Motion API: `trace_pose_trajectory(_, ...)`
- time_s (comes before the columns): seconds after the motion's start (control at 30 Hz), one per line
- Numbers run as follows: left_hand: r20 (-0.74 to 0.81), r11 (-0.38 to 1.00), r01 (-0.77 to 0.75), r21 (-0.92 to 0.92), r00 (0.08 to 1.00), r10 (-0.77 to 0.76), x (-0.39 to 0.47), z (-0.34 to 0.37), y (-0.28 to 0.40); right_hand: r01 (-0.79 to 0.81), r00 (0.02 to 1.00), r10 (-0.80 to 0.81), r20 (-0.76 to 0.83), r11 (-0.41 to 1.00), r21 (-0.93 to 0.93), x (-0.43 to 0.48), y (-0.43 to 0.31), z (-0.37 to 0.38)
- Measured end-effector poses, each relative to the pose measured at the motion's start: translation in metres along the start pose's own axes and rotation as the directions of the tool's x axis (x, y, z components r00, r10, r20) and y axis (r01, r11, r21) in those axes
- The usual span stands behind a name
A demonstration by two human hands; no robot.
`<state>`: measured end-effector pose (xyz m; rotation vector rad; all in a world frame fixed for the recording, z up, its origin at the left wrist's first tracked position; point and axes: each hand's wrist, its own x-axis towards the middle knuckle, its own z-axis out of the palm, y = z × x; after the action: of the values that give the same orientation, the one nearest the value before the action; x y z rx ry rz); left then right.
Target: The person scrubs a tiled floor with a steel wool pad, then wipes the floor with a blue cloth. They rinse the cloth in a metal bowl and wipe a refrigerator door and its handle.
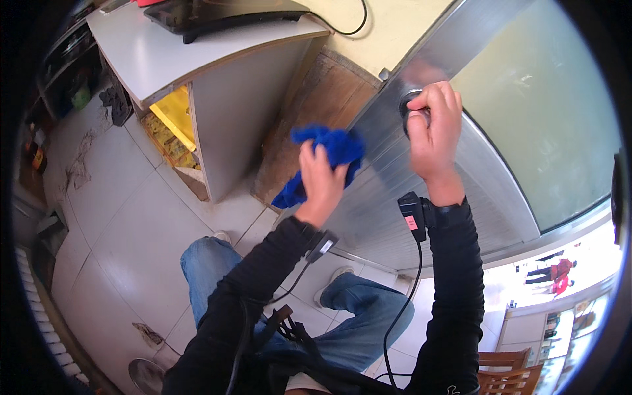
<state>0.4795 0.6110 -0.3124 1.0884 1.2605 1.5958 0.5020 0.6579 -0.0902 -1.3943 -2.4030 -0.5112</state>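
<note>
A crumpled blue cloth (340, 146) is gripped in my left hand (321, 183), in front of the lower metal panel of a door (380, 192). The cloth looks slightly blurred. Higher and to the right, my right hand (437, 131) has its thumb and fingers closed on the door's dark round knob (408, 103), which they partly cover. A frosted glass pane (538, 118) fills the part of the door beyond that hand. Each wrist wears a strap with a small black cabled device; the right one (412, 215) hangs beside my forearm.
A white-topped cabinet (197, 54) stands to the left, carrying a black induction cooker (217, 17) with a cord. Yellow material (177, 116) shows inside it. Brown wood (316, 98) lines the lower wall. Wooden chairs (508, 377) and distant people (555, 274) appear at lower right.
</note>
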Motion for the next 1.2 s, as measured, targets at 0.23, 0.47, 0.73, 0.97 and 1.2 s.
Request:
trace_pose_trajectory(0.23, -0.134, 0.971, -0.193, -0.142, 0.975, 0.175, 0.054, 0.013, 0.043, 0.018, 1.0, -0.018, 0.02, 1.0, 0.003, -0.002, 0.002, 0.002)
trace_pose_trajectory(0.47, -0.104, 0.979, 0.021, -0.204, 0.994, -0.043, 0.015, -0.005, 0.014, 0.006, 1.0, -0.006, 0.022, 1.0, -0.004, -0.004, 0.001, 0.001)
trace_pose_trajectory(0.73, -0.177, 0.966, -0.226, -0.128, 0.963, 0.202, 0.072, 0.015, 0.065, 0.024, 1.0, -0.024, 0.003, 1.0, 0.016, -0.004, 0.003, 0.0)
trace_pose_trajectory(0.97, -0.044, 0.979, 0.144, -0.145, 0.987, -0.152, -0.06, -0.005, -0.057, 0.011, 1.0, -0.011, 0.022, 0.999, 0.03, -0.007, -0.004, -0.003)
trace_pose_trajectory(1.2, 0.161, 0.962, 0.272, -0.03, 0.951, -0.264, -0.055, -0.001, -0.071, 0.085, 0.995, -0.084, 0.045, 0.996, -0.009, -0.005, 0.004, -0.009)
